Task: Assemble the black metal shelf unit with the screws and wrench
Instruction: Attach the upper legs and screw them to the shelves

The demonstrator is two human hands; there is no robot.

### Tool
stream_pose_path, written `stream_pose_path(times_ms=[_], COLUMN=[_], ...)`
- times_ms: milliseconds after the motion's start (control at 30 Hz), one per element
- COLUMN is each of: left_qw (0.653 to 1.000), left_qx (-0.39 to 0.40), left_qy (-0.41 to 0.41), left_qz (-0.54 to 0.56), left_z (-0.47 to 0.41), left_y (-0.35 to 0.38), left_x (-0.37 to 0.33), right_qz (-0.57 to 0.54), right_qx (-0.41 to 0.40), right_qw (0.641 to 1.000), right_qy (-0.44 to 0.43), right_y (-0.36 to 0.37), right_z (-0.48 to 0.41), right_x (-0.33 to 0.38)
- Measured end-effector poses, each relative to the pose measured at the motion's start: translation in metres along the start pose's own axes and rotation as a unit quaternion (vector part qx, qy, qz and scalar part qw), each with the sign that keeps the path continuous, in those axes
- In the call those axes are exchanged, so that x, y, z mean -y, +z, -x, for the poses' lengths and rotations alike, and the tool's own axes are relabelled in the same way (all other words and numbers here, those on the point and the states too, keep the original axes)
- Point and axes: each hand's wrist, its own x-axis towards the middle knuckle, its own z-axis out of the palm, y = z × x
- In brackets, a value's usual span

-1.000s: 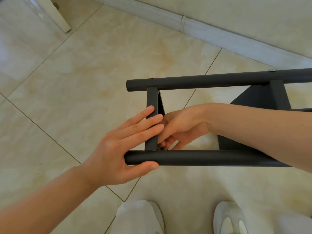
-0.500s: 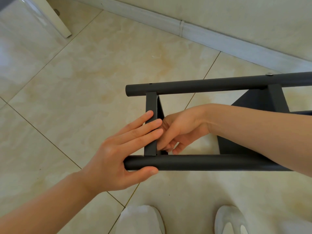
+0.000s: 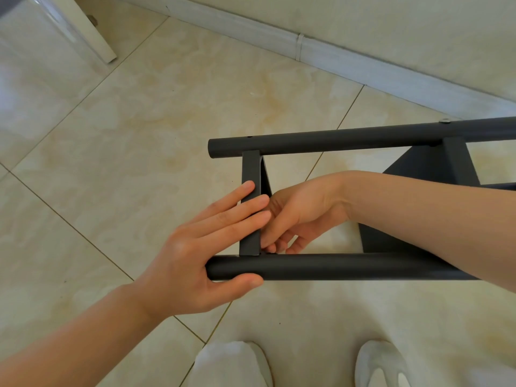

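Observation:
The black metal shelf unit lies on its side on the tiled floor. Its far tube (image 3: 335, 139) and near tube (image 3: 349, 268) run left to right, joined by a flat shelf edge (image 3: 251, 169) near their left ends. A second shelf panel (image 3: 435, 169) sits further right, with a screw head (image 3: 444, 120) on the far tube above it. My left hand (image 3: 195, 255) lays straight fingers across the shelf edge, thumb along the near tube's end. My right hand (image 3: 301, 213) reaches inside the frame, fingertips curled at the joint of shelf edge and near tube. Anything they pinch is hidden. No wrench shows.
A white furniture leg (image 3: 92, 32) stands at the top left. A pale baseboard (image 3: 307, 51) runs along the wall behind the frame. My two feet in white shoes (image 3: 237, 364) are at the bottom edge, just below the near tube.
My right fingertips have slid a little lower toward the joint with the near tube. My left hand and the frame have hardly moved.

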Motion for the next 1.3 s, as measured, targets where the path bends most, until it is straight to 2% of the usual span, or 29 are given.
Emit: stream_pose_path(times_ms=[433, 600, 1300], left_qw=[1.000, 1.000, 1.000], left_qx=[-0.007, -0.007, -0.011], left_qy=[0.005, 0.004, 0.008], left_qz=[-0.006, -0.002, -0.007], left_z=[-0.0006, 0.0001, -0.0018], left_y=[0.0007, 0.0006, -0.0003], left_x=[-0.0009, -0.0004, -0.0004], right_qz=[-0.006, 0.011, -0.020], right_qx=[0.015, -0.019, -0.064], right_qw=[1.000, 1.000, 0.998], right_qy=[-0.008, -0.012, 0.012], right_y=[0.0058, 0.0028, 0.0084], right_z=[-0.0028, -0.0001, -0.0003], right_x=[-0.0027, -0.0006, -0.0012])
